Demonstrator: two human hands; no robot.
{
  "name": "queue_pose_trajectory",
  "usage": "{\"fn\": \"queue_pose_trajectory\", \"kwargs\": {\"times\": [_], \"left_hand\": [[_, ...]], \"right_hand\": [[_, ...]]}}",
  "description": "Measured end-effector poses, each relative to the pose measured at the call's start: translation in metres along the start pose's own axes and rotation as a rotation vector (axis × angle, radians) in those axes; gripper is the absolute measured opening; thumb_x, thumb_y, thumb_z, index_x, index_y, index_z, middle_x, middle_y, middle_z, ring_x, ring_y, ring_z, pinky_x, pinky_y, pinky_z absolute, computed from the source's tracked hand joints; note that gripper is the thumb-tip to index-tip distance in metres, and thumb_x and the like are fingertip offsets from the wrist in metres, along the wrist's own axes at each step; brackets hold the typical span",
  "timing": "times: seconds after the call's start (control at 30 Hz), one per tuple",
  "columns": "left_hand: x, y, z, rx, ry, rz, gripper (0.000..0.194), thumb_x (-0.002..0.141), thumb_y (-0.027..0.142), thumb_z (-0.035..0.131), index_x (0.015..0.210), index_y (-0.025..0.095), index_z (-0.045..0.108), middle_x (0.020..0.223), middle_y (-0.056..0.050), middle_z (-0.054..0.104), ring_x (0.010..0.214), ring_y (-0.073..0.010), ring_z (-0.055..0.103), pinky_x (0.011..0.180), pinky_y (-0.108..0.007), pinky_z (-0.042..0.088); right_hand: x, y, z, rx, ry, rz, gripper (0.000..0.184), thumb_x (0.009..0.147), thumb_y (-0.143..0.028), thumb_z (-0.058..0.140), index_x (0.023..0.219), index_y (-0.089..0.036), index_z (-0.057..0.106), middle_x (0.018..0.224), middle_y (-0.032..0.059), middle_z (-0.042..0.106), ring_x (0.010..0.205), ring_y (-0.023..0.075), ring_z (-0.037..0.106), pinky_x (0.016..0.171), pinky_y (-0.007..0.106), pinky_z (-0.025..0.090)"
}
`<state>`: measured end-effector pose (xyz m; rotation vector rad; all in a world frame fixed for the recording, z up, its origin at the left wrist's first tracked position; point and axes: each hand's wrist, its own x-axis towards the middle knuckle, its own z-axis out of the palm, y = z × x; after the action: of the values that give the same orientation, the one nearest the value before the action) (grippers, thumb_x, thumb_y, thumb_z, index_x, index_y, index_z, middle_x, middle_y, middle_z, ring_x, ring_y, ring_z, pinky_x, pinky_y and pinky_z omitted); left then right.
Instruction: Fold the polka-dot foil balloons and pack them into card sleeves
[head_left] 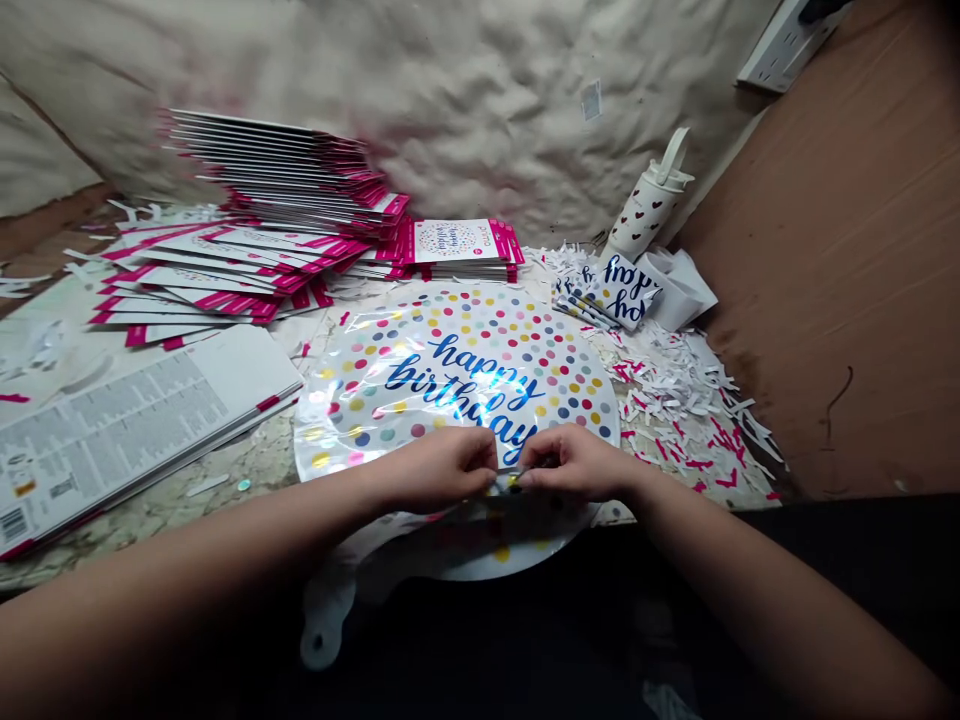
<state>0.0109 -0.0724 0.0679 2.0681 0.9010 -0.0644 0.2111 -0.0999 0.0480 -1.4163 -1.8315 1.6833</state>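
A flat, round foil balloon (450,350) with coloured dots and blue "happy birthday" lettering lies in front of me. Its near part hangs over the table edge, and a tail with a small hole dangles at the lower left. My left hand (457,465) pinches the foil just below the lettering. Close beside it, my right hand (574,462) is closed on the same foil, fingers curled. Between the two hands the foil is gathered or creased; the exact grip is partly hidden by the fingers.
Pink-edged printed packets (292,180) are piled at the back left, with flat printed cards (142,420) nearer. Back right are folded foil balloons (626,290), a white roll (675,290) and a heart-patterned bottle (646,210). Paper shreds (690,400) litter the right side beside a brown board (840,280).
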Motion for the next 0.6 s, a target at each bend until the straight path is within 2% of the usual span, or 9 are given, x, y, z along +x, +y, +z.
{"fn": "queue_pose_trajectory", "kwargs": {"times": [0.07, 0.17, 0.23, 0.3, 0.4, 0.5, 0.53, 0.6], "left_hand": [[-0.013, -0.007, 0.008, 0.126, 0.009, -0.026, 0.015, 0.074, 0.022, 0.047, 0.087, 0.019, 0.052, 0.076, 0.0, 0.058, 0.066, -0.0155, 0.054, 0.055, -0.022, 0.036], [-0.043, -0.029, 0.026, 0.33, 0.049, -0.003, 0.026, 0.073, 0.014, 0.044, 0.098, 0.019, 0.05, 0.089, -0.006, 0.061, 0.077, -0.0206, 0.057, 0.064, -0.028, 0.043], [-0.066, -0.049, 0.033, 0.412, 0.113, -0.009, 0.027, 0.076, 0.012, 0.041, 0.1, 0.019, 0.052, 0.095, -0.008, 0.062, 0.084, -0.0223, 0.058, 0.072, -0.032, 0.045], [-0.086, -0.066, 0.036, 0.46, 0.215, -0.003, 0.023, 0.079, 0.013, 0.04, 0.094, 0.02, 0.055, 0.097, -0.008, 0.062, 0.087, -0.0222, 0.059, 0.074, -0.032, 0.046], [-0.104, -0.08, 0.04, 0.533, 0.435, 0.132, 0.022, 0.08, 0.014, 0.039, 0.089, 0.02, 0.057, 0.107, -0.009, 0.06, 0.098, -0.0228, 0.057, 0.082, -0.032, 0.046], [-0.111, -0.086, 0.051, 0.631, 0.548, 0.183, 0.027, 0.082, 0.012, 0.035, 0.097, 0.018, 0.057, 0.112, -0.01, 0.061, 0.102, -0.0227, 0.057, 0.086, -0.033, 0.046], [-0.113, -0.088, 0.055, 0.658, 0.55, 0.17, 0.028, 0.083, 0.012, 0.034, 0.099, 0.018, 0.057, 0.111, -0.01, 0.062, 0.101, -0.0222, 0.058, 0.086, -0.032, 0.047], [-0.119, -0.091, 0.061, 0.688, 0.551, 0.152, 0.031, 0.084, 0.012, 0.033, 0.101, 0.018, 0.058, 0.109, -0.009, 0.064, 0.098, -0.0214, 0.06, 0.086, -0.032, 0.048]], "right_hand": [[-0.002, 0.01, 0.005, 0.168, 0.025, 0.013, 0.021, 0.066, -0.033, 0.069, 0.073, -0.016, 0.06, 0.063, -0.003, 0.056, 0.053, 0.0087, 0.051, 0.049, 0.019, 0.04], [-0.009, 0.025, 0.01, 0.406, 0.12, 0.028, 0.026, 0.067, -0.038, 0.069, 0.074, -0.018, 0.054, 0.064, -0.0032, 0.055, 0.053, 0.0095, 0.052, 0.049, 0.021, 0.041], [-0.016, 0.03, 0.015, 0.42, 0.206, -0.009, 0.025, 0.071, -0.039, 0.065, 0.076, -0.019, 0.051, 0.066, -0.0025, 0.055, 0.056, 0.0105, 0.052, 0.052, 0.023, 0.043], [-0.022, 0.03, 0.023, 0.235, 0.292, -0.083, 0.018, 0.075, -0.035, 0.059, 0.074, -0.019, 0.05, 0.07, -0.0005, 0.055, 0.063, 0.0125, 0.054, 0.058, 0.025, 0.045], [-0.028, 0.02, 0.044, -0.346, 0.384, -0.113, 0.009, 0.075, -0.021, 0.055, 0.083, -0.018, 0.054, 0.081, 0.0051, 0.058, 0.075, 0.0188, 0.055, 0.065, 0.031, 0.046], [-0.034, 0.01, 0.06, -0.906, 0.41, 0.006, 0.04, 0.07, -0.005, 0.052, 0.109, -0.013, 0.054, 0.103, 0.0143, 0.059, 0.085, 0.0268, 0.057, 0.068, 0.037, 0.048], [-0.036, 0.009, 0.061, -1.025, 0.412, 0.076, 0.045, 0.07, -0.001, 0.049, 0.114, -0.012, 0.053, 0.107, 0.0164, 0.059, 0.085, 0.0277, 0.058, 0.067, 0.037, 0.049], [-0.04, 0.013, 0.056, -1.169, 0.426, 0.207, 0.041, 0.072, 0.003, 0.043, 0.107, -0.011, 0.058, 0.101, 0.0167, 0.062, 0.079, 0.027, 0.061, 0.062, 0.036, 0.05]]}}
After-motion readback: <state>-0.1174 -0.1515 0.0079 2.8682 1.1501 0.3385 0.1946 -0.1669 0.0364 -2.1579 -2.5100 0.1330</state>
